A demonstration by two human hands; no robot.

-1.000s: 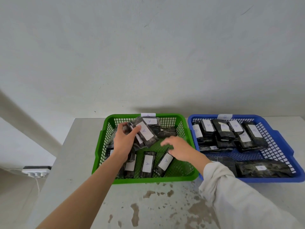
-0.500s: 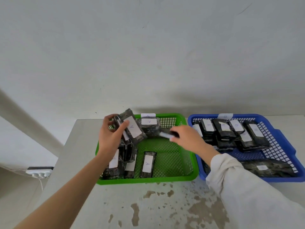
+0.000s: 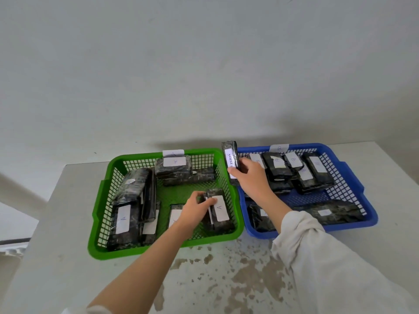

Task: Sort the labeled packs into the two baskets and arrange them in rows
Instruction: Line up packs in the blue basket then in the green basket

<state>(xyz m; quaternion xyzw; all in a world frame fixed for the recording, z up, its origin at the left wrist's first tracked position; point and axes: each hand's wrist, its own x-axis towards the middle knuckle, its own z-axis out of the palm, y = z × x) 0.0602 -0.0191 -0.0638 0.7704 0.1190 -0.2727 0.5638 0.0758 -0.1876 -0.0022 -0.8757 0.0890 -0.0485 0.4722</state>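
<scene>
A green basket (image 3: pixel 226 237) on the left holds several dark packs with white "A" labels. A blue basket (image 3: pixel 371 214) on the right holds dark packs labeled "B". My left hand (image 3: pixel 195 206) grips a stack of A packs (image 3: pixel 218 209) resting in the green basket's front right corner. My right hand (image 3: pixel 251 177) holds one dark pack (image 3: pixel 230 158) upright over the rim between the two baskets. Its white label faces me.
Both baskets sit side by side on a grey table (image 3: pixel 56 279) against a white wall. The table front (image 3: pixel 238 275) is stained with brown blotches. A white tag (image 3: pixel 173 153) is fixed on the green basket's back rim, and another tag (image 3: pixel 279 148) on the blue one.
My left hand carried its stack of A packs from the green basket's back left down to the front right corner. My right hand lifted one pack up to the rim between the baskets.
</scene>
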